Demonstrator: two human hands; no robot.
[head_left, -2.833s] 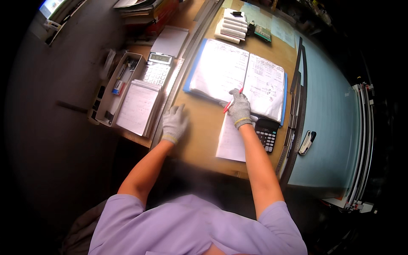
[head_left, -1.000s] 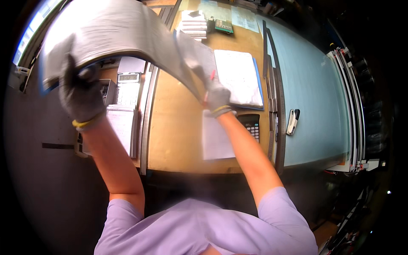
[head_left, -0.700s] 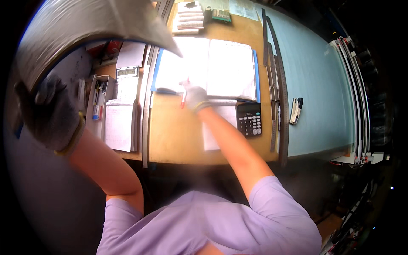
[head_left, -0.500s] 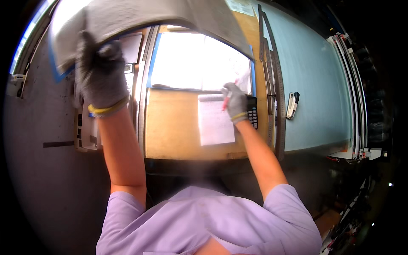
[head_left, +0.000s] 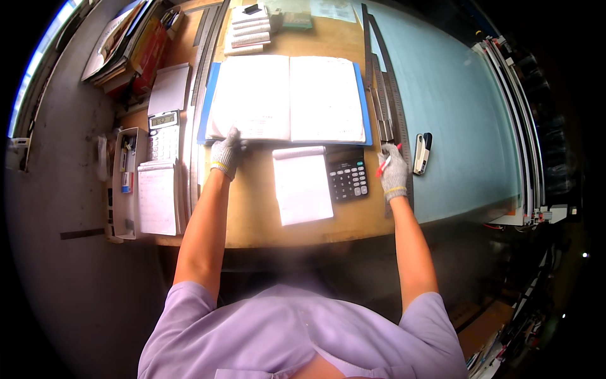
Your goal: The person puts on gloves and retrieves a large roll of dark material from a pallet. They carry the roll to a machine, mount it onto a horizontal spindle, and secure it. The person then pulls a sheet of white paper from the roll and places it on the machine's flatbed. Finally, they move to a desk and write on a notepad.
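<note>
Light: bright on the desk [head_left: 252,215], coming from above.
Glare: the open book [head_left: 290,98] and the notepad [head_left: 302,184] shine so white that their marks are washed out.
Dark parts: the corners of the picture are black, and the right side is very dim.
Shadows: soft and dark under the desk edge, near the person's body.
Blur: a hazy smudge sits low in the middle, above the purple shirt [head_left: 297,335].
Bending: the rulers [head_left: 385,95] and desk edges curve near the rim.
Sharpness: the black calculator [head_left: 348,174] keys look clear; far things look small and fuzzy.
</note>
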